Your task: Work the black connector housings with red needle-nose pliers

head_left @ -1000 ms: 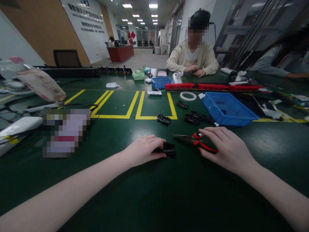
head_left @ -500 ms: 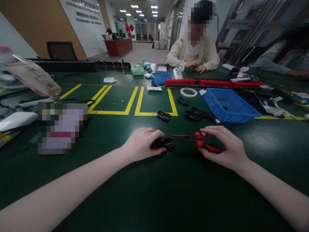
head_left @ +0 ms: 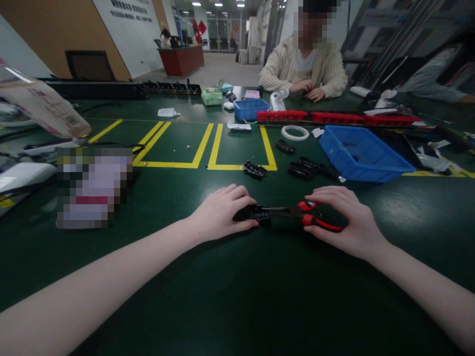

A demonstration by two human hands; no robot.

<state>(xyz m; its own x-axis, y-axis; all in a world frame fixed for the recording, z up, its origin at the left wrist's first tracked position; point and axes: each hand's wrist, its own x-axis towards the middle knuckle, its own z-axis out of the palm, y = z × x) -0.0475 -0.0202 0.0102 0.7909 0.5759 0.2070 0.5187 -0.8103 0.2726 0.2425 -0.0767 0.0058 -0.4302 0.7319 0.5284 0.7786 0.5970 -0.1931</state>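
Red-handled pliers (head_left: 296,212) were clasped in your right hand (head_left: 347,220) in the head view, handles spread, tips at a black part's (head_left: 258,213) right end. Your left hand (head_left: 224,213) pinched that part, on or just above the green table (head_left: 237,291); whether the pliers gripped it, I couldn't tell.

Red-handled pliers (head_left: 296,212) at black part (head_left: 257,213)

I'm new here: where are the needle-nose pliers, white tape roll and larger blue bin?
Needle-nose pliers (head_left: 296,212), head view: dark metal by the pivot.
White tape roll (head_left: 295,138), head view: near edge.
Larger blue bin (head_left: 374,174), head view: near wall.
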